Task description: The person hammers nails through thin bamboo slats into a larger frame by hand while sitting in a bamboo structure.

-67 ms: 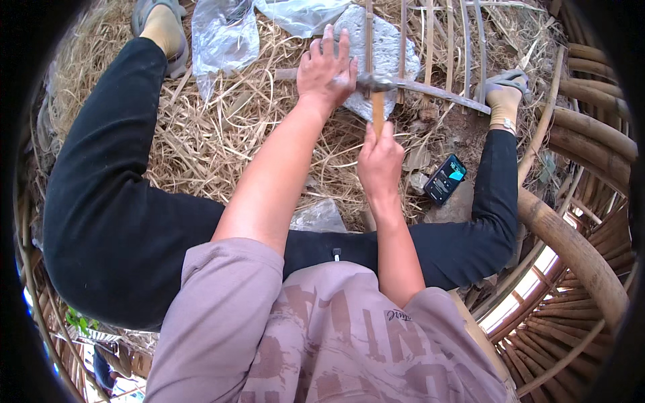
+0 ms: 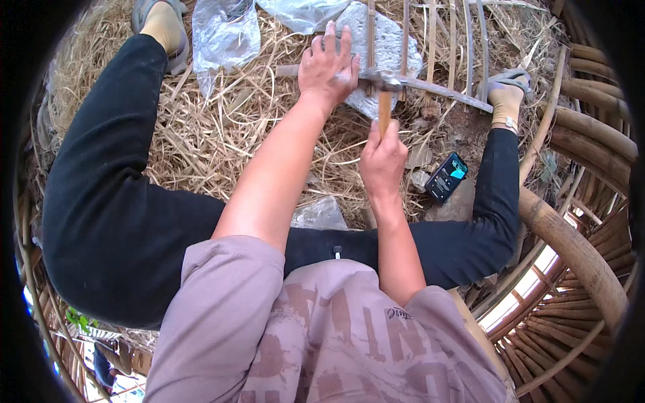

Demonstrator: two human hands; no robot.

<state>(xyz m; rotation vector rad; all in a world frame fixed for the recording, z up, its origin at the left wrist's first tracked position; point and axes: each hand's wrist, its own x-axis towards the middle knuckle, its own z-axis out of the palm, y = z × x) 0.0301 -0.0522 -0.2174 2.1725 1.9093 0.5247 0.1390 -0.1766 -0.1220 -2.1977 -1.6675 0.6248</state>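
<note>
My right hand [image 2: 384, 160] is closed round the wooden handle of a hammer [image 2: 385, 111]. Its metal head is over a long bamboo strip [image 2: 447, 93] that runs crosswise in front of me. Flat across the left part of this strip lies my left hand [image 2: 327, 70], fingers stretched away from me and apart. Under the strip is a pale grey stone slab [image 2: 390, 43], partly covered by the hand and the hammer. Several thin bamboo slats [image 2: 405, 40] stretch away from the strip, side by side, some passing over the slab.
Clear plastic bags [image 2: 225, 43] lie on straw [image 2: 201, 144] at the far left. A lit phone [image 2: 446, 178] rests near my right leg. My legs are spread on both sides. A thick bamboo pole [image 2: 571, 248] and more curved poles stand at right.
The hammer and my right hand have shifted slightly to the right. My left hand stays on the bamboo strip.
</note>
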